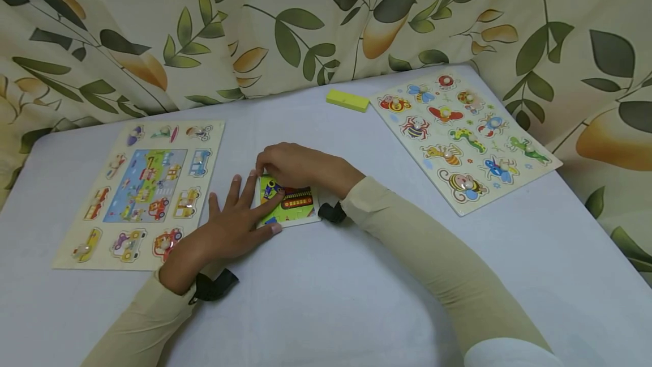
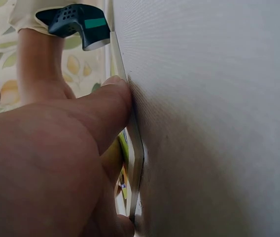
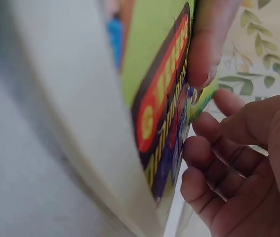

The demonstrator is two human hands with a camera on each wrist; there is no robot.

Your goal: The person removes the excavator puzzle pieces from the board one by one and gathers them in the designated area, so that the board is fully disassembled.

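Note:
A small square jigsaw puzzle [image 1: 300, 212] with a green picture and a black-and-red caterpillar track lies on the white tabletop. My left hand [image 1: 229, 232] lies spread over its left side. The index fingertip presses the picture, and the thumb rests at the near edge, as the left wrist view shows along the puzzle's pale side [image 2: 136, 158]. Over the far left corner bends my right hand [image 1: 300, 164], its fingers curled. In the right wrist view it pinches a green puzzle piece [image 3: 207, 102], tilted up from the board; the thumb and palm partly hide it.
To the left lies a vehicle peg board [image 1: 114, 186], partly under my left wrist. An insect peg board [image 1: 433, 177] sits at the right, with a yellow block [image 1: 348, 101] near its far left corner. A leaf-patterned curtain [image 1: 285, 78] hangs along the table's back edge.

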